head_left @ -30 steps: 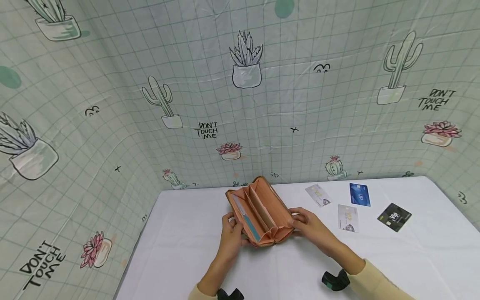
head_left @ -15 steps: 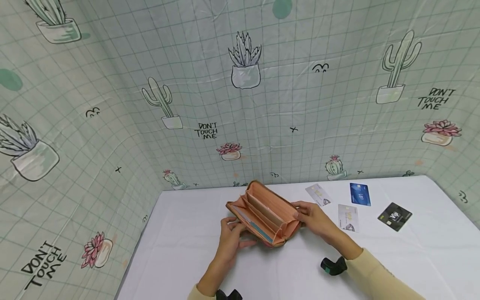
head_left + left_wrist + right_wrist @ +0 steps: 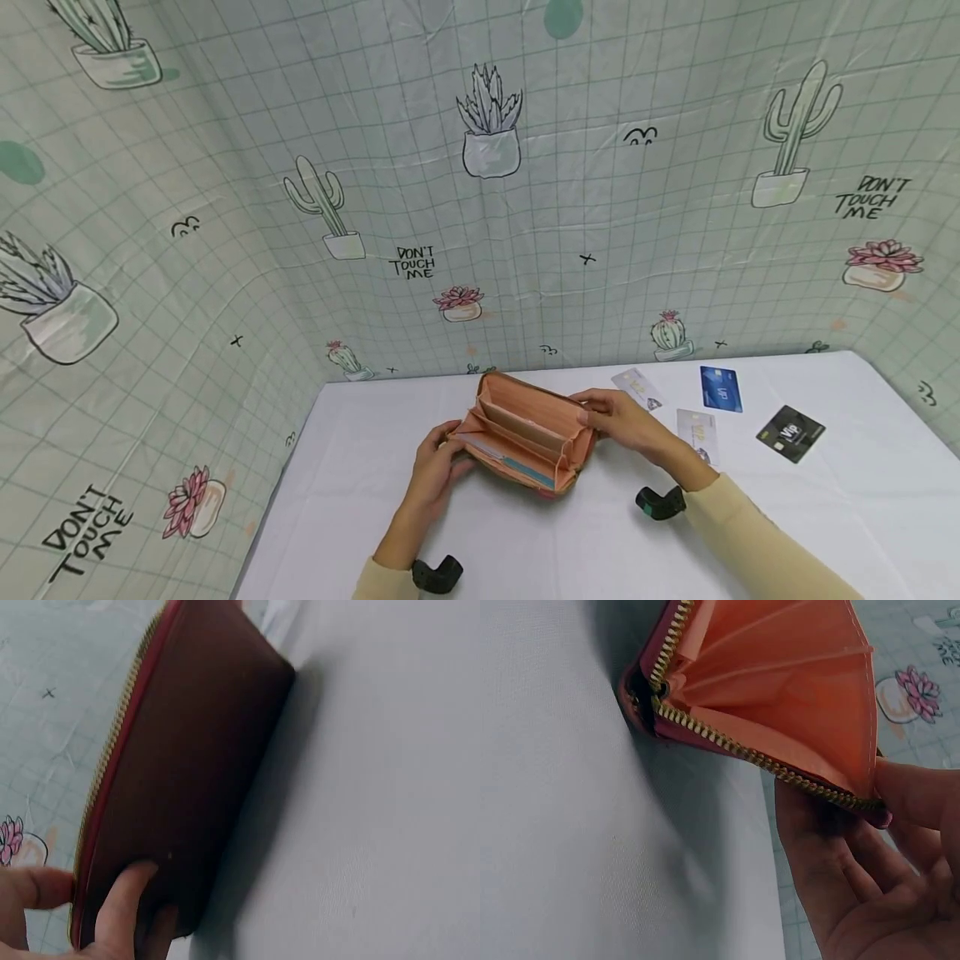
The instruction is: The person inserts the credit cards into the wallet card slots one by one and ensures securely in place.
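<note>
An unzipped wallet (image 3: 525, 429) with a peach lining and inner dividers stands spread on the white table, its compartments facing up. A blue-edged card (image 3: 528, 473) shows in the front compartment. My left hand (image 3: 435, 471) grips the wallet's left end; in the left wrist view its fingers (image 3: 124, 907) lie against the dark red outer cover, beside the gold zip. At the right end my right hand (image 3: 618, 421) pinches the upper corner between thumb and fingers. From the right wrist view the fan-folded lining (image 3: 795, 697) and brass zip teeth (image 3: 757, 757) are visible near that hand.
Right of the wallet lie a blue VIP card (image 3: 721, 389), a black VIP card (image 3: 791, 433) and two pale cards, one nearer (image 3: 697, 429) and one partly behind my right hand (image 3: 637, 386). A patterned cloth (image 3: 555, 208) hangs behind the white table (image 3: 360, 450).
The wallet has turned so that its long side lies more nearly left to right. My left hand has shifted to its left end, and my right hand has moved slightly away from me.
</note>
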Available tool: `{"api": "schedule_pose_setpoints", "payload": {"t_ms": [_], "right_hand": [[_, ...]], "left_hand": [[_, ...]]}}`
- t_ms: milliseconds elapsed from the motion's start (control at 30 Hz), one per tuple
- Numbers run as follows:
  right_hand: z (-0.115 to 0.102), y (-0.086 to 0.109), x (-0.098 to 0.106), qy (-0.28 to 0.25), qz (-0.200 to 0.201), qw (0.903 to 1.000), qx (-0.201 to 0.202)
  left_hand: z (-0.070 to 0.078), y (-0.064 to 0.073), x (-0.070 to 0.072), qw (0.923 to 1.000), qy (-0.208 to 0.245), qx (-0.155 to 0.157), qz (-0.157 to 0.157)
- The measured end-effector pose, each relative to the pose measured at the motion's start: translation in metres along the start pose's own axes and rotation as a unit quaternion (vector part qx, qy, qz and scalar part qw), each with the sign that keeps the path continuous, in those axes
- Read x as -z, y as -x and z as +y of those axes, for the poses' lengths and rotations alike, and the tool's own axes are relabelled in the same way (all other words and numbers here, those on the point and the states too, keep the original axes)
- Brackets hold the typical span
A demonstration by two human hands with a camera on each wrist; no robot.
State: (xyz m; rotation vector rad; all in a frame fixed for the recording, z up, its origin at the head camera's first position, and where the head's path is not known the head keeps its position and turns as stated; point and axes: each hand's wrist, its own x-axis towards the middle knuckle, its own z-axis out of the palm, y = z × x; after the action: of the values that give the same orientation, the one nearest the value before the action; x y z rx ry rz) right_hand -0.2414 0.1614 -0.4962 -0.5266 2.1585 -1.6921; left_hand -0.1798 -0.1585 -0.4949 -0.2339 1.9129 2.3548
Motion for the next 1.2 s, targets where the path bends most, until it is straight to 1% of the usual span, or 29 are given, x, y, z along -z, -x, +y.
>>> {"api": "schedule_pose_setpoints", "payload": {"t_ms": [100,200,300,367,433,500,567,633,667,733,833,933,1033,1100,1200], "right_hand": [[0.000,0.001,-0.004,-0.011,0.035,0.9990,-0.027],[0.002,0.003,-0.009,-0.031,0.062,0.9966,-0.044],[0.004,0.004,-0.013,-0.052,0.076,0.9948,-0.042],[0.005,0.003,-0.014,-0.062,0.086,0.9936,-0.039],[0.006,0.001,-0.014,-0.060,0.090,0.9935,-0.036],[0.006,-0.001,-0.013,-0.054,0.093,0.9934,-0.039],[0.005,-0.002,-0.012,-0.049,0.089,0.9939,-0.042],[0.004,-0.003,-0.010,-0.045,0.082,0.9946,-0.045],[0.004,-0.004,-0.009,-0.041,0.077,0.9952,-0.043],[0.003,-0.006,-0.009,-0.041,0.068,0.9960,-0.041],[0.003,-0.009,-0.008,-0.040,0.055,0.9970,-0.037],[0.003,-0.013,-0.006,-0.041,0.040,0.9978,-0.032],[0.003,-0.016,-0.005,-0.051,0.030,0.9976,-0.034],[0.003,-0.017,-0.003,-0.056,0.020,0.9977,-0.032],[0.005,-0.020,-0.001,-0.069,0.017,0.9967,-0.039]], "left_hand": [[-0.001,0.004,-0.004,0.9995,0.023,0.001,0.020],[0.000,0.009,-0.010,0.9988,0.038,-0.004,0.032],[0.001,0.013,-0.015,0.9987,0.036,-0.009,0.036],[0.002,0.015,-0.015,0.9990,0.029,-0.012,0.032],[0.002,0.014,-0.013,0.9996,0.009,-0.011,0.026],[0.002,0.011,-0.007,0.9993,-0.030,-0.013,0.018],[0.001,0.007,0.001,0.9966,-0.080,-0.012,0.010],[0.000,0.002,0.009,0.9918,-0.127,-0.011,0.002],[0.000,0.000,0.013,0.9892,-0.146,-0.011,-0.007],[0.001,-0.004,0.020,0.9851,-0.168,-0.011,-0.037],[0.002,-0.010,0.031,0.9789,-0.179,-0.008,-0.098],[0.002,-0.014,0.039,0.9698,-0.188,-0.001,-0.156],[0.003,-0.018,0.045,0.9625,-0.188,0.008,-0.195],[0.002,-0.019,0.047,0.9605,-0.179,0.012,-0.213],[0.001,-0.021,0.051,0.9584,-0.154,0.004,-0.241]]}}
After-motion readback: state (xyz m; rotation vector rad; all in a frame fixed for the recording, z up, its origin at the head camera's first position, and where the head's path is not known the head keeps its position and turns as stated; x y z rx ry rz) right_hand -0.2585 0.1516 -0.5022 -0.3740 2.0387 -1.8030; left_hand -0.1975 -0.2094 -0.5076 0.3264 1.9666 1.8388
